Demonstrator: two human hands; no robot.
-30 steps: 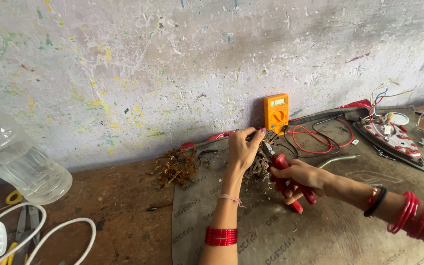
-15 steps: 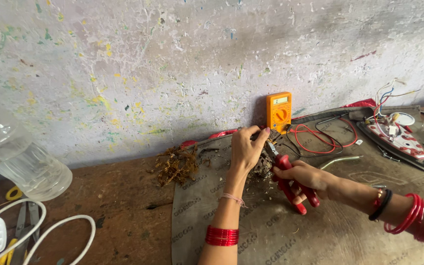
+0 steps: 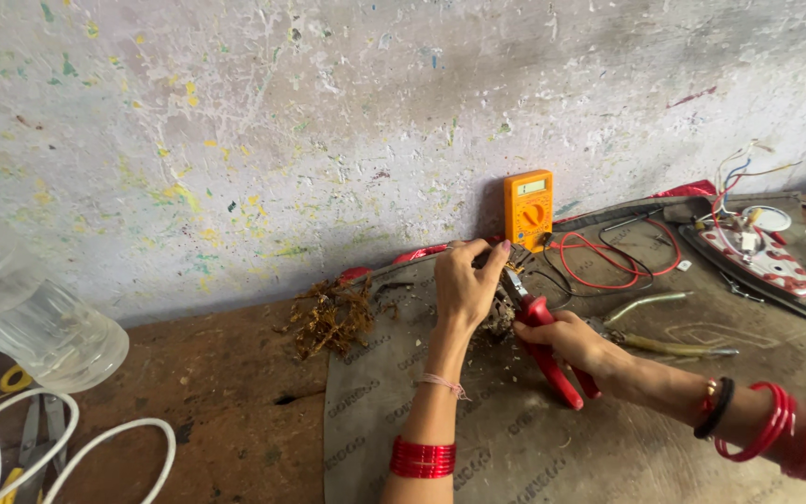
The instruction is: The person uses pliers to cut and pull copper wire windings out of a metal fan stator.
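My left hand (image 3: pixel 465 285) pinches a thin wire end (image 3: pixel 509 264) near the wall, fingers closed on it. My right hand (image 3: pixel 573 341) grips red-handled pliers (image 3: pixel 548 353), whose jaws point up toward the wire by my left fingers. Both hands work over a grey mat (image 3: pixel 552 439) on the brown bench. Right behind them an orange multimeter (image 3: pixel 527 209) leans against the wall, with its red leads (image 3: pixel 599 257) looped on the mat. Red bangles ring both wrists.
A pile of brown stripped wire scraps (image 3: pixel 328 317) lies left of my hands. An opened clothes iron (image 3: pixel 756 257) with loose wires sits at right. A clear plastic bottle (image 3: pixel 25 322), white cable (image 3: pixel 95 448) and scissors (image 3: pixel 30 434) lie at far left.
My hands have stayed at the same spot on the mat; the pliers shifted slightly against the wire. The view moved a little.
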